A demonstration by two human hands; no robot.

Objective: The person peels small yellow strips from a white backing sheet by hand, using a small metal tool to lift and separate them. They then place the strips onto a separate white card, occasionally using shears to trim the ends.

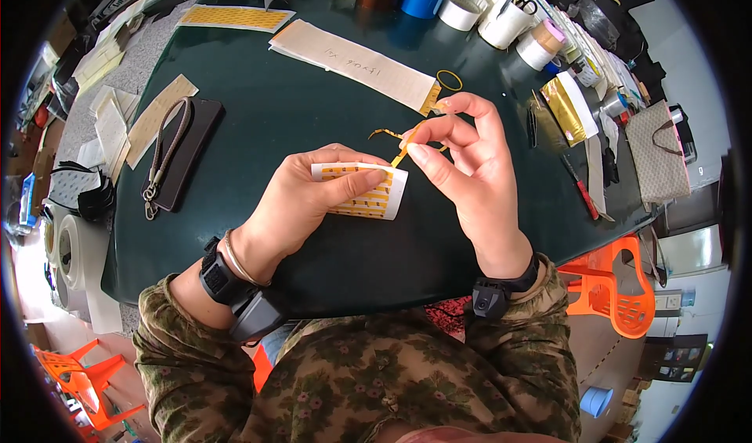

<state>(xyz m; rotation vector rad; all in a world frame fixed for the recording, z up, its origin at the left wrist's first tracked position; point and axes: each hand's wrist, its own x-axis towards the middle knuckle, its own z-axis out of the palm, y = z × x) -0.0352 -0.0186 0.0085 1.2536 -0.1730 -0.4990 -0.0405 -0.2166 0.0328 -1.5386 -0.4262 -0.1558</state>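
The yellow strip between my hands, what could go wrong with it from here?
The narrow yellow strip might tear or kink where the right hand pinches it beside the striped sheet. The thin curled piece close by could tangle with it. The striped sheet might also crease, since the left hand presses it under the thumb.

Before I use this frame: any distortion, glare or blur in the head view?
Head view: strong fisheye, black corners, the table's near edge bowed; head view: washed-out highlights at the far left rim; head view: left hand and right hand look reasonably sharp, but the thin yellow strip is too small for fine detail.
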